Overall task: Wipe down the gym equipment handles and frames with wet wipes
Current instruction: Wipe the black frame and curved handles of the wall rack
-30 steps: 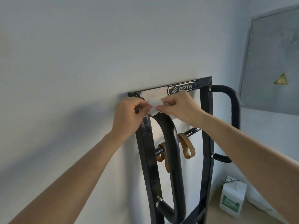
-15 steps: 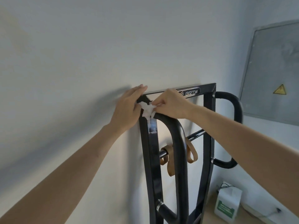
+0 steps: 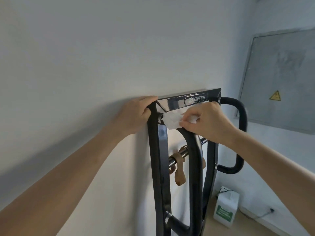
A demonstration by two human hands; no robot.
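- your left hand [image 3: 134, 114] is wrapped over the top left corner of the black frame [image 3: 154, 150], fingers curled on it.
- your right hand [image 3: 209, 121] pinches the white wet wipe [image 3: 172, 120], pressing it on the top bend of the padded handle [image 3: 194, 159], just under the brtw bar [image 3: 177, 103].
- brown bands [image 3: 179, 169] hang on the crossbar [image 3: 171, 162] lower down.

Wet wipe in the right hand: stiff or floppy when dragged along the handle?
Probably floppy: the wet wipe is crumpled and drapes over the padded handle where the right hand pinches it. Likely light, since a pinch alone holds it. It may bunch rather than slide flat.
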